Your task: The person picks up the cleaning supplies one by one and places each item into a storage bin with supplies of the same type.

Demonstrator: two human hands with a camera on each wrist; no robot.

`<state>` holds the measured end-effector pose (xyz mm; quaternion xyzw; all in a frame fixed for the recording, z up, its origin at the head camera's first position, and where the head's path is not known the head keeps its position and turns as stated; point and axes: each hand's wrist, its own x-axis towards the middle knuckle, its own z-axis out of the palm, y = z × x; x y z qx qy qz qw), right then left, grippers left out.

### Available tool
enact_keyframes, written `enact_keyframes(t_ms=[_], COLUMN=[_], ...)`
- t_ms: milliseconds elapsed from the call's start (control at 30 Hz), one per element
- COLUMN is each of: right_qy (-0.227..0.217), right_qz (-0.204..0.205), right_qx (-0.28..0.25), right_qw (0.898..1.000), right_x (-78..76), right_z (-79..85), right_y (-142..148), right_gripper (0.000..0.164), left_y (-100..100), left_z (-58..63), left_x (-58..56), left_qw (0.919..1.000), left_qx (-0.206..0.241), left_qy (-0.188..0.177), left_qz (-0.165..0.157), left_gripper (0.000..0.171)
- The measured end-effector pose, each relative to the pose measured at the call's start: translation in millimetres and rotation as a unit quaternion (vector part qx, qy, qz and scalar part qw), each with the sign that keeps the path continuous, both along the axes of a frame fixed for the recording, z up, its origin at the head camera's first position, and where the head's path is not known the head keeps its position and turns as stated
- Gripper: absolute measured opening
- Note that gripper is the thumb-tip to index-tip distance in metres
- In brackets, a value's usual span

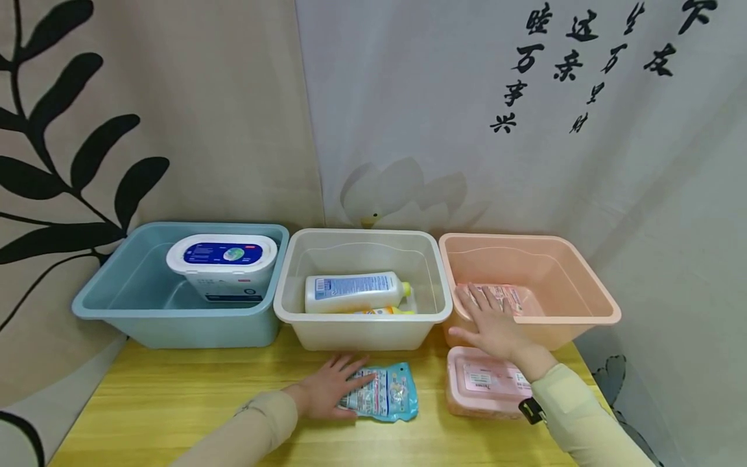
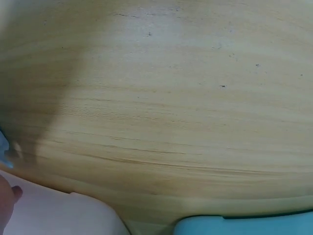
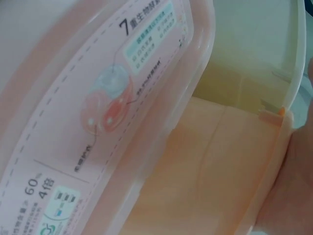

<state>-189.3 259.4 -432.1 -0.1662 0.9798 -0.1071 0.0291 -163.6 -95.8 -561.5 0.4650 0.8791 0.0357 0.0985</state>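
In the head view my left hand (image 1: 329, 389) rests with spread fingers on the left end of a blue printed pouch (image 1: 392, 392). The left wrist view catches only a bit of that hand (image 2: 7, 203) and a corner of the pouch (image 2: 3, 147). My right hand (image 1: 493, 324) reaches over the front rim of the peach bin (image 1: 589, 320), fingers extended. Beyond its fingertips, a pink printed packet (image 1: 508, 295) lies inside, partly covered. Below the right wrist sits a pink lidded box (image 1: 481, 383); its printed lid (image 3: 107, 103) fills much of the right wrist view.
A blue bin (image 1: 175, 313) at left holds a white wipes tub (image 1: 224, 272). The white bin (image 1: 362, 327) in the middle contains a white bottle (image 1: 350, 293) and a yellow-orange item (image 1: 385, 311). All stand on a wooden table (image 1: 175, 395) before a curtain.
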Motion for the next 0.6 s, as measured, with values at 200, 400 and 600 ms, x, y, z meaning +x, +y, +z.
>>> enact_keyframes(t_ms=[200, 400, 600], right_qy=[0.005, 0.022, 0.025], right_qz=[-0.002, -0.007, -0.003], right_qx=[-0.018, -0.028, -0.035], right_qw=[1.0, 0.999, 0.999], right_x=[1.3, 2.6, 5.7], right_z=[2.9, 6.3, 8.4], right_y=[3, 13, 37], right_gripper=[0.083, 0.081, 0.08], left_y=[0, -1, -1], left_z=[-1.4, -3.7, -5.6], left_x=[0.0, -0.7, -0.8], left_qw=[0.9999, 0.9997, 0.9992], left_qx=[-0.012, -0.019, -0.022], left_qy=[0.004, 0.015, 0.03], left_qz=[-0.004, -0.008, -0.013], left_gripper=[0.077, 0.079, 0.078])
